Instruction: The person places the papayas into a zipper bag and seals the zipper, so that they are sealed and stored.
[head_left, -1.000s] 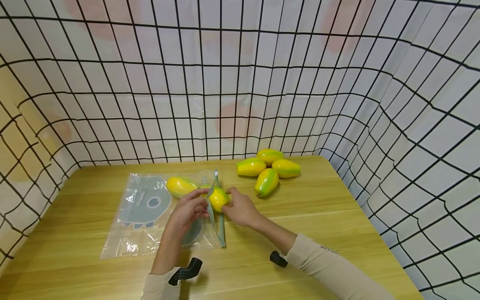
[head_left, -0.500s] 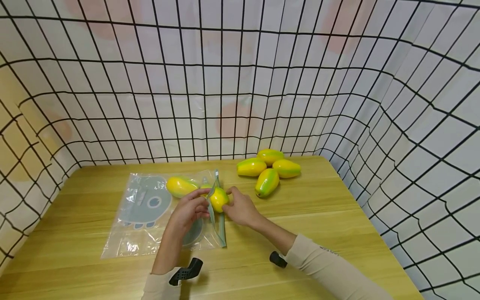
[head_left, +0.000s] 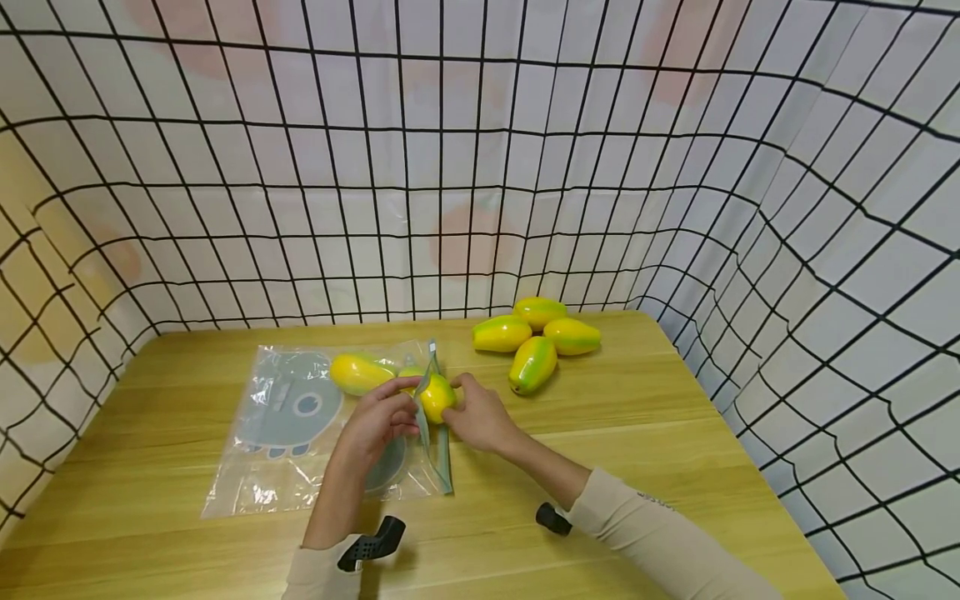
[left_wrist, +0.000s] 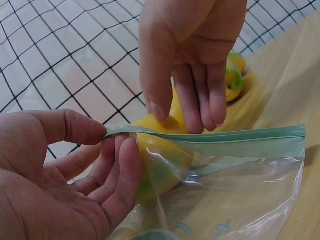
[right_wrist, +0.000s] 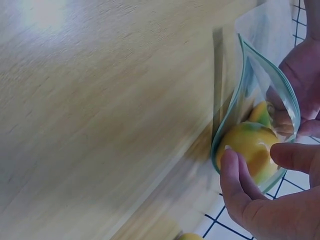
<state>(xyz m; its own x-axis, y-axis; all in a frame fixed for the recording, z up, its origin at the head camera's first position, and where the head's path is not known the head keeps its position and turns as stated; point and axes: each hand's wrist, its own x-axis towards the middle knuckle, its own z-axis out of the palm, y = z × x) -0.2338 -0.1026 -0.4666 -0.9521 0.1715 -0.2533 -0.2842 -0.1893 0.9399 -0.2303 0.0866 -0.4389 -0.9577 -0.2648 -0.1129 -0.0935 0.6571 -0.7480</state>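
Observation:
A clear zip bag [head_left: 247,487] with a blue-grey cartoon print lies on the table, its green zip rim [left_wrist: 240,136] standing parted on the right. My left hand [head_left: 378,421] pinches that rim between thumb and fingers. At the mouth sits a glossy yellow-green papaya [head_left: 437,400], partly inside the bag. My right hand [head_left: 480,414] holds its outer end with thumb and fingertips, as the right wrist view shows. Another papaya [head_left: 357,375] lies inside the bag, further left. A bit of yellow-green [head_left: 411,371] shows between the two, mostly hidden behind the left hand and rim.
Several more papayas [head_left: 533,365] lie in a cluster at the back right of the wooden table [head_left: 637,450]. A black wire grid [head_left: 480,192] over pale sheeting encloses the table at the back and sides.

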